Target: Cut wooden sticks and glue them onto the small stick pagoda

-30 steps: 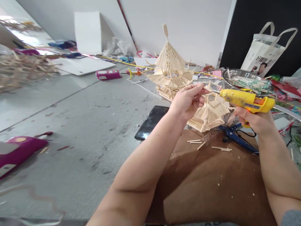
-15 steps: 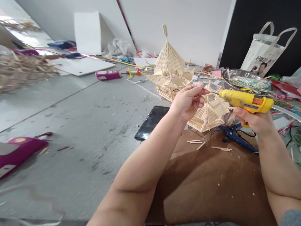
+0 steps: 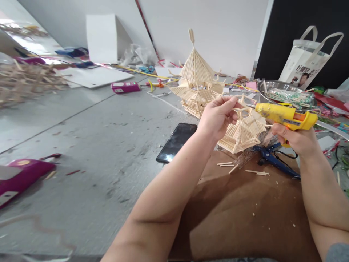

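My right hand [image 3: 296, 138] grips a yellow hot glue gun [image 3: 285, 115], its nozzle pointing left. Just beyond the nozzle, my left hand [image 3: 219, 114] pinches a small wooden stick [image 3: 240, 105] between thumb and fingertips. Below and behind both hands stands a small roof-shaped model of thin wooden sticks [image 3: 240, 134], partly covered by the left hand. Farther back rises a taller stick pagoda [image 3: 196, 69] with a pointed top. Several loose cut sticks [image 3: 225, 165] lie on the brown board [image 3: 245, 211].
Blue-handled cutters [image 3: 275, 162] and a clear ruler [image 3: 245, 158] rest below the model. A black phone [image 3: 176, 142] lies left of it. A metal bowl [image 3: 265, 97] with wrapped sticks stands back right, before a white bag [image 3: 301, 65]. Purple tools [image 3: 125, 86] lie to the left.
The glue gun has shifted slightly right, its nozzle drawing back a little from the left fingertips. My left hand stays nearly in place, still pinching.
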Motion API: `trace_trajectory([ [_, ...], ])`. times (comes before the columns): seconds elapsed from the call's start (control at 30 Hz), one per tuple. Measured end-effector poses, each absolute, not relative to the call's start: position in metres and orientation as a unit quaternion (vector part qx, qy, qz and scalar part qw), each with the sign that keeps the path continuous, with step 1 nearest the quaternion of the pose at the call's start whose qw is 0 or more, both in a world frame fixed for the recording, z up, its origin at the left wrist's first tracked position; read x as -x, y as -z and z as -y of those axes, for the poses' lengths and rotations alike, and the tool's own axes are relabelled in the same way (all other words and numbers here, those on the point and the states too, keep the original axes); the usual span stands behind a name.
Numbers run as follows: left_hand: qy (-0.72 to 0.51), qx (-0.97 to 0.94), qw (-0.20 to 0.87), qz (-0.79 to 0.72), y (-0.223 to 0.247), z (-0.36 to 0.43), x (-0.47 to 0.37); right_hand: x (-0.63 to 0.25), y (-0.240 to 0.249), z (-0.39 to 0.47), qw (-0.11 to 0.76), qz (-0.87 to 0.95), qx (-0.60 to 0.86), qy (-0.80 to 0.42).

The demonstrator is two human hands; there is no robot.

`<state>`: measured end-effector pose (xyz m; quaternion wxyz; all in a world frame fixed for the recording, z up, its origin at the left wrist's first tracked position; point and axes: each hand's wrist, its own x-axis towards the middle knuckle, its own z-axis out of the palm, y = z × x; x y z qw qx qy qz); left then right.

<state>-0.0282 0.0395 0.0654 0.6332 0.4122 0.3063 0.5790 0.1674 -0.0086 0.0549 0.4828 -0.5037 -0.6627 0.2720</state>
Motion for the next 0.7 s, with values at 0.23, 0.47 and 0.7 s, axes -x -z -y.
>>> trace_trajectory([
  [0.23,-0.643,-0.534,0.453,-0.31,-0.0556,-0.0347,0.02,-0.1742,-0.0543,0.0069,0.495,0.656,0.5,-0.274],
  [0.47,-0.637,-0.495,0.501,-0.313,-0.0588,-0.0384,0.0224,-0.1735,-0.0578,0.009,0.487,0.657,0.506,-0.273],
  [0.7,-0.619,-0.458,0.548,-0.326,-0.0622,-0.039,0.0239,-0.172,-0.0602,0.0111,0.466,0.669,0.518,-0.261],
])
